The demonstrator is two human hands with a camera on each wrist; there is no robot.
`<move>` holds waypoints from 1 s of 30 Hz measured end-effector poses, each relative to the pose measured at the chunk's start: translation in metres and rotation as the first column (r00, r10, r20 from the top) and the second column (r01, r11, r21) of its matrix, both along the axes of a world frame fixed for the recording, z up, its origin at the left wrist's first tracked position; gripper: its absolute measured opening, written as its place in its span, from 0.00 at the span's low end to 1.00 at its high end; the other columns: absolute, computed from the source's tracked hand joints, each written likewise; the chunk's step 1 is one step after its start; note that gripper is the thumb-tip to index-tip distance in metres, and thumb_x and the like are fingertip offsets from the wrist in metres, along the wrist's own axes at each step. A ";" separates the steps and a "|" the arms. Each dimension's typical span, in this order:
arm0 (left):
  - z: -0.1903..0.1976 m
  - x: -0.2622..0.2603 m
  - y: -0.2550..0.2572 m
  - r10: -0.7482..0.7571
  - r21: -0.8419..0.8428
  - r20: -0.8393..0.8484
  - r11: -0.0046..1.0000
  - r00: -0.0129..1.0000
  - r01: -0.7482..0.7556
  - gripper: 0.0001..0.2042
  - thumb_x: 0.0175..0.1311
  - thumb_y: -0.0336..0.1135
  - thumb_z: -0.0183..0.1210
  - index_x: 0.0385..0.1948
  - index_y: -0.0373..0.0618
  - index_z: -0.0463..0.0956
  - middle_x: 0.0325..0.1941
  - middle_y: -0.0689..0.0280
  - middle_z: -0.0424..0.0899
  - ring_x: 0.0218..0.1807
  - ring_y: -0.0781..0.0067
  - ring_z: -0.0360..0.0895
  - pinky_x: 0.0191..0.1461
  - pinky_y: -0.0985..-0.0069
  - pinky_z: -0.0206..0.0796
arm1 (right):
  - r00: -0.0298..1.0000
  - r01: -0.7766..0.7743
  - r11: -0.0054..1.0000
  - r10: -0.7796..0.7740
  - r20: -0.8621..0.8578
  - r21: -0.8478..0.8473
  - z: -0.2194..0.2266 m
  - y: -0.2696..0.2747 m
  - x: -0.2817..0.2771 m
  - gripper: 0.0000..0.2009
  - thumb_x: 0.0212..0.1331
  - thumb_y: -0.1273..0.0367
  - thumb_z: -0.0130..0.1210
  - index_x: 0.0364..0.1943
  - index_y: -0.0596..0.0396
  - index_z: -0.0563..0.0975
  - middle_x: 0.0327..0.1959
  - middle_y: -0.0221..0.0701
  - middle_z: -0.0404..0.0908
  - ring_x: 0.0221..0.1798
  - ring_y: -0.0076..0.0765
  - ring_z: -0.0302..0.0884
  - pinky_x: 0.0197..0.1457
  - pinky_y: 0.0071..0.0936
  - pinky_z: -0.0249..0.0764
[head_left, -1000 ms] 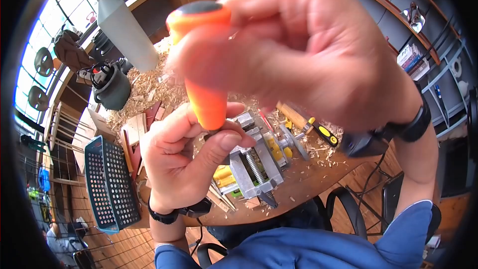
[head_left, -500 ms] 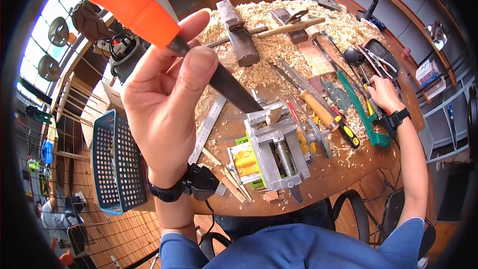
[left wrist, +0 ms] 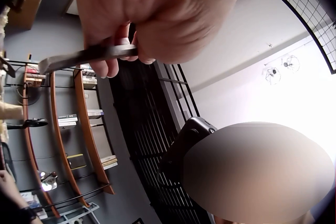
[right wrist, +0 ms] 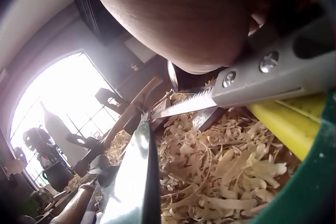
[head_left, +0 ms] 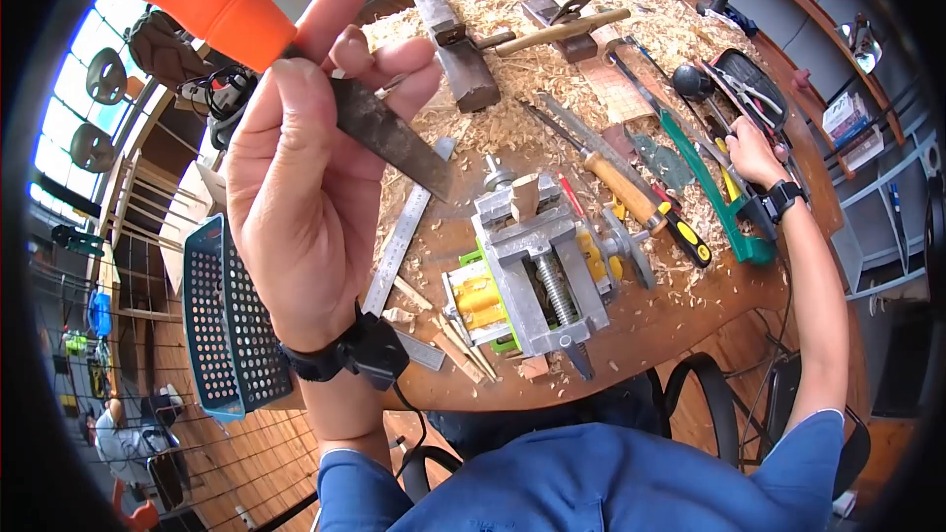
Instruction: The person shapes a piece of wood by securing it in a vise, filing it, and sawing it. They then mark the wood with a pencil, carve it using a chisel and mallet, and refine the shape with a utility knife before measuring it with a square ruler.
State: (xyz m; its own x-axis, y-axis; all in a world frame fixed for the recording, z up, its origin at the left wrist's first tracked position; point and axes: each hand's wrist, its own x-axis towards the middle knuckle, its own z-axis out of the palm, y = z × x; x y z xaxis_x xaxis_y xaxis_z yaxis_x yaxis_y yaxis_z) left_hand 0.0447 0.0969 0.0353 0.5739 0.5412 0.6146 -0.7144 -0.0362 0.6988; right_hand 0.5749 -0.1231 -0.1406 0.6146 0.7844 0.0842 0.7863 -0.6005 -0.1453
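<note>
Thumb and fingers of my left hand [head_left: 305, 187] pinch an orange-handled chisel [head_left: 222, 5] where its dark blade begins. The handle slants up to the left, and the blade [head_left: 399, 146] reaches down to the right above the bench. In the left wrist view the blade [left wrist: 79, 58] stands out from beneath the hand [left wrist: 157, 14]. My right hand [head_left: 757, 156] is among the tools at the bench's right side, beside a black tray [head_left: 754, 74]. Its fingertips are hidden; in the right wrist view a grey-handled saw [right wrist: 273, 69] lies close below that hand [right wrist: 184, 19].
A metal vise [head_left: 542, 271] holding a small wooden piece [head_left: 525, 199] stands mid-bench, with a steel ruler [head_left: 399, 251] to its left. Wood-handled tools and a green-handled saw [head_left: 705, 172] lie to its right. Hand planes [head_left: 458, 59] sit on shavings behind. A perforated basket [head_left: 232, 325] is at left.
My right hand has left the orange handle and moved to the tools on the right. My left hand has moved up and left with the chisel, whose blade has turned to show its broad face.
</note>
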 end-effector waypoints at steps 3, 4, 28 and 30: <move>0.003 0.009 0.003 -0.042 0.069 0.064 0.997 0.997 0.038 0.26 0.87 0.36 0.44 0.76 0.22 0.57 0.65 0.53 0.77 0.68 0.56 0.80 0.80 0.45 0.68 | 1.000 0.004 0.998 -0.004 -0.007 0.065 0.001 0.000 0.002 0.10 0.70 0.70 0.59 0.48 0.61 0.74 0.48 0.52 0.82 0.56 0.59 0.81 0.63 0.48 0.73; 0.006 0.009 0.003 -0.042 0.104 0.036 0.994 0.998 0.038 0.25 0.88 0.36 0.43 0.74 0.22 0.60 0.70 0.50 0.74 0.68 0.56 0.80 0.81 0.44 0.67 | 0.998 0.051 0.996 -0.048 -0.047 0.069 0.005 0.001 -0.001 0.10 0.69 0.70 0.60 0.48 0.60 0.74 0.46 0.49 0.82 0.54 0.54 0.82 0.61 0.46 0.74; 0.018 0.015 -0.009 0.244 0.382 -0.189 0.911 0.951 -0.158 0.18 0.83 0.34 0.56 0.63 0.28 0.77 0.69 0.44 0.81 0.54 0.69 0.85 0.61 0.70 0.80 | 0.998 0.044 0.975 -0.033 -0.051 0.216 0.053 0.018 -0.017 0.14 0.75 0.67 0.54 0.57 0.58 0.82 0.51 0.54 0.87 0.59 0.59 0.85 0.63 0.49 0.77; 0.017 0.015 -0.009 0.226 0.356 -0.168 0.922 0.960 -0.154 0.18 0.83 0.34 0.55 0.63 0.28 0.77 0.69 0.44 0.80 0.54 0.69 0.85 0.61 0.70 0.80 | 0.992 0.064 0.959 -0.031 -0.123 0.277 0.051 0.022 -0.009 0.14 0.75 0.67 0.54 0.56 0.59 0.82 0.51 0.53 0.87 0.60 0.58 0.85 0.64 0.47 0.76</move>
State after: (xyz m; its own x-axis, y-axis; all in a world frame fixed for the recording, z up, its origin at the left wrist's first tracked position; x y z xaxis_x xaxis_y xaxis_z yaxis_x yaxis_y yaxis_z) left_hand 0.0595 0.0883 0.0525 0.6117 0.4345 0.6611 -0.5156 -0.4149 0.7497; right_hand 0.5656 -0.1012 -0.0891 0.6690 0.7094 0.2218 0.7257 -0.5590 -0.4012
